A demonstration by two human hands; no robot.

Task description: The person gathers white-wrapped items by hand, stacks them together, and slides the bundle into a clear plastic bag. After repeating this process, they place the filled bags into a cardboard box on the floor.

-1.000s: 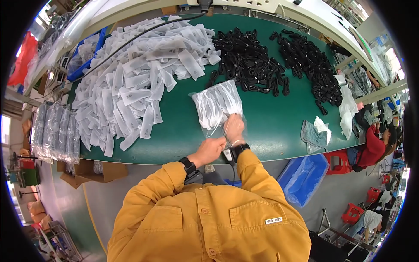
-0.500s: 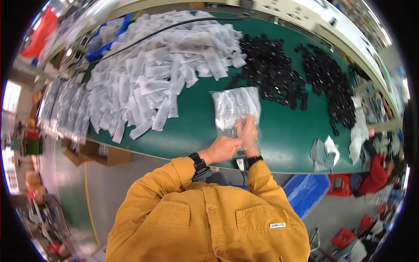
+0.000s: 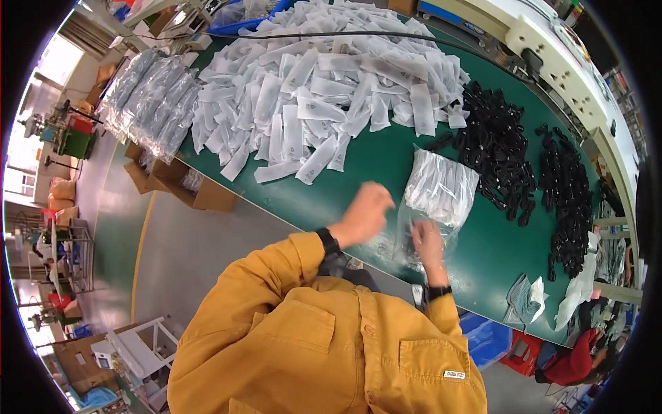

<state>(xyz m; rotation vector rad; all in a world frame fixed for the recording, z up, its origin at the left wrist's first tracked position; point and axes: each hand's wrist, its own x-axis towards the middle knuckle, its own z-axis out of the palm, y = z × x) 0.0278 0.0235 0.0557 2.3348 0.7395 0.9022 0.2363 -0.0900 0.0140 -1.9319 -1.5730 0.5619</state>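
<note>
A clear plastic bag (image 3: 441,190) packed with flat white sleeves lies on the green table, its loose end toward me. My right hand (image 3: 429,244) is closed on that loose end, fingers pinching the film. To the left of the bag, my left hand (image 3: 367,212) hovers above the tabletop, apart from the bag. Motion smears its fingers, so their pose is unclear. Beyond both hands spreads a large heap of frosted white sleeves (image 3: 321,107). A pile of bundled black cables (image 3: 498,148) sits just right of the packed bag.
A second black cable pile (image 3: 567,207) lies farther right. Filled plastic bags (image 3: 152,100) are stacked at the table's left end, above a cardboard box (image 3: 196,190). A black cord (image 3: 331,33) crosses over the heap. Grey and white cloths (image 3: 525,300) rest near the right front edge.
My left hand has come off the bag and moved left. My right hand stays on the bag's loose end. The whole view has swung left, shifting the table's contents rightward.
</note>
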